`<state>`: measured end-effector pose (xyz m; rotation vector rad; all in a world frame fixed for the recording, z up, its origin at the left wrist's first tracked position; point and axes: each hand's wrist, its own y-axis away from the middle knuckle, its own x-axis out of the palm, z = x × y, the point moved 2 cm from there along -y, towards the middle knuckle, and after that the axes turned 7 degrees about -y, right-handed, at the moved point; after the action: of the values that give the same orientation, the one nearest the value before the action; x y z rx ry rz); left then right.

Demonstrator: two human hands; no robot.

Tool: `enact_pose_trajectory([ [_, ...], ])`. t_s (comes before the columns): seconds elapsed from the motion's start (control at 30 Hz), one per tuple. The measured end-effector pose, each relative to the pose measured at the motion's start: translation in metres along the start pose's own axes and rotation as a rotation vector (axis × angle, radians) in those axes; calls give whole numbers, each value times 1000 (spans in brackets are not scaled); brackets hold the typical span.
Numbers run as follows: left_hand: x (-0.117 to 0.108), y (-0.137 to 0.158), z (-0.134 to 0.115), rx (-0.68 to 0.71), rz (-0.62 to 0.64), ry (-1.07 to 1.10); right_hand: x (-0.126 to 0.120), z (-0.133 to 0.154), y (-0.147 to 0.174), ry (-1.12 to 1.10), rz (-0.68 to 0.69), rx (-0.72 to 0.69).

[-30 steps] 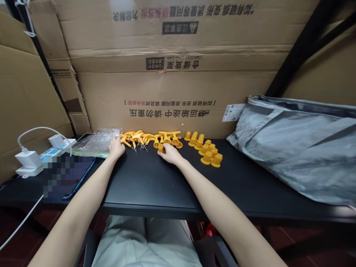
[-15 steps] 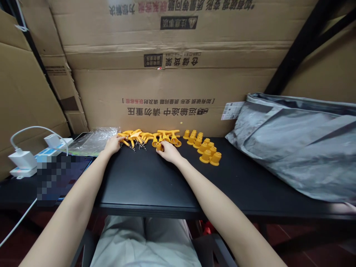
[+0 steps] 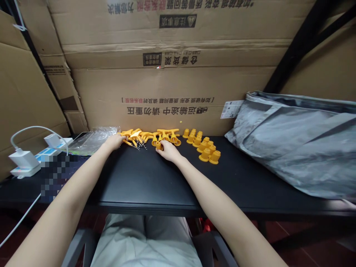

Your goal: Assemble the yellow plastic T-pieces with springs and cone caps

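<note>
My left hand (image 3: 115, 141) is at the left end of a pile of yellow T-handled corkscrews (image 3: 136, 135), whose metal spirals point towards me. Its fingers are closed on a corkscrew at the pile's edge, partly hidden by the hand. In my right hand (image 3: 169, 151) is a yellow bell-shaped cap (image 3: 158, 145), narrow end up, pinched between the fingers just above the table. Right behind that hand lie several corkscrews fitted with bell caps (image 3: 165, 135), wide mouths facing me. More loose caps (image 3: 205, 154) stand narrow end up in rows to the right.
Cardboard (image 3: 167, 85) walls the back of the black table (image 3: 144, 181). A grey bag (image 3: 292, 144) takes up the right side. To the left are a clear plastic bag (image 3: 93, 141), a power strip (image 3: 25, 170) with white chargers and cable, and a partly blurred-out dark device (image 3: 62, 174).
My left hand has shifted slightly right, further onto the corkscrew pile. My right hand stays in place with the same cap in its fingers.
</note>
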<state>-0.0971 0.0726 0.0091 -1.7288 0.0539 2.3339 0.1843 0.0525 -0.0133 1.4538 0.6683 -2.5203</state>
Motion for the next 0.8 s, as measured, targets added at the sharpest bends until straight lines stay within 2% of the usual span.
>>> enact_pose_trajectory([
  [0.17, -19, 6, -6, -59, 128, -96, 0, -1, -1, -3, -9, 5],
  [0.27, -37, 12, -11, -152, 231, -90, 1, -1, -1, -2, -17, -9],
  [0.33, -51, 17, -18, -188, 239, -89, 2, -2, -1, 1, -19, -14],
  [0.43, -68, 25, -28, -280, 209, -67, 2, -1, -1, -3, -13, -9],
  [0.6, -82, 32, -45, -396, 70, -39, 1, 0, -1, -7, -7, -1],
  [0.8, -87, 38, -59, -234, -124, -50, 2, 1, -1, 0, -7, -24],
])
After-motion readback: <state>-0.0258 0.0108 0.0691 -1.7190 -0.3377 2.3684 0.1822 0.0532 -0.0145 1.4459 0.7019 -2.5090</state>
